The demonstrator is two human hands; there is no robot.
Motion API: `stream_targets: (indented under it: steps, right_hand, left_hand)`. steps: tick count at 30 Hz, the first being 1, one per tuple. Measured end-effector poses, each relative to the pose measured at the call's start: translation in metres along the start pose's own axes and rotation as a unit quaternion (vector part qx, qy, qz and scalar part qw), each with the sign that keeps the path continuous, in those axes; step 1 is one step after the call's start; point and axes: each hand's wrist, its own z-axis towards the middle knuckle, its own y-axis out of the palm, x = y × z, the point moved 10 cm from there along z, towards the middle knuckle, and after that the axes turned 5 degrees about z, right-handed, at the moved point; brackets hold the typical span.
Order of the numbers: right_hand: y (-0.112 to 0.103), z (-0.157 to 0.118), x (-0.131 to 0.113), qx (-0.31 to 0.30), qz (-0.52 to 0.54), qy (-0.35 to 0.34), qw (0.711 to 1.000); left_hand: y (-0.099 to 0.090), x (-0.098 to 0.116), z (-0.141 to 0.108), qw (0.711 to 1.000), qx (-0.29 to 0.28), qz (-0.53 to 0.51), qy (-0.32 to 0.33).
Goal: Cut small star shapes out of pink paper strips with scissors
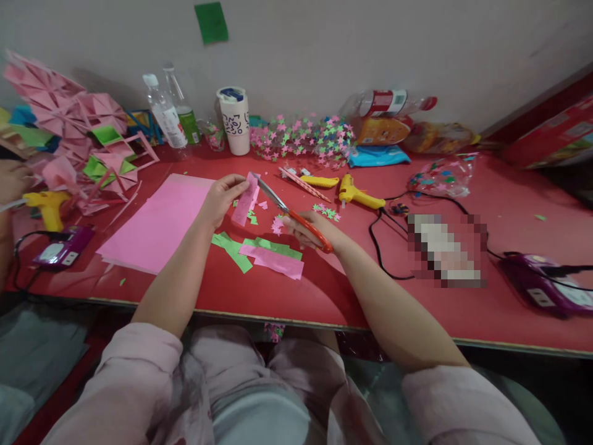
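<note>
My left hand [227, 194] pinches the upper part of a pink paper strip [243, 213], which hangs upright over the red table. In my right hand [308, 228] are scissors with orange handles [311, 230], their blades reaching to the strip's top edge. Whether the blades are parted is hard to make out. Below lie green paper strips [236, 253] and another pink strip [273, 262] across them. Small pink stars [278, 224] and green stars [327, 212] sit in little heaps beside my right hand, with green and pink scraps near the held strip.
Pink paper sheets [152, 222] lie left. A yellow glue gun [359, 193], yellow cutter [319, 181] and star-covered bottle [306, 139] are beyond my hands. A cup [235, 120] and bottles stand by the wall. Power strips [542, 284] and cords flank me. Another person's hand [13, 179] is far left.
</note>
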Motion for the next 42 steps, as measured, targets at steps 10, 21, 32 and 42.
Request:
stream_targets:
  steps: [10,21,32,42]
  right_hand:
    - [0.025,-0.005,-0.002,-0.067,0.033,-0.029,0.997]
    - [0.03,-0.005,0.003,-0.047,0.053,-0.014,0.997]
    - [0.035,-0.008,0.002,-0.002,0.056,-0.013,0.998]
    - [0.03,-0.008,0.002,0.011,0.034,-0.006,0.999]
  left_hand:
    - [-0.001,0.013,-0.005,0.995,0.052,0.006,0.084]
    - [0.004,0.012,-0.01,0.994,0.072,0.027,0.076]
    - [0.004,0.014,-0.012,0.992,0.084,0.01,0.098]
    - [0.003,0.014,-0.012,0.991,0.086,-0.002,0.098]
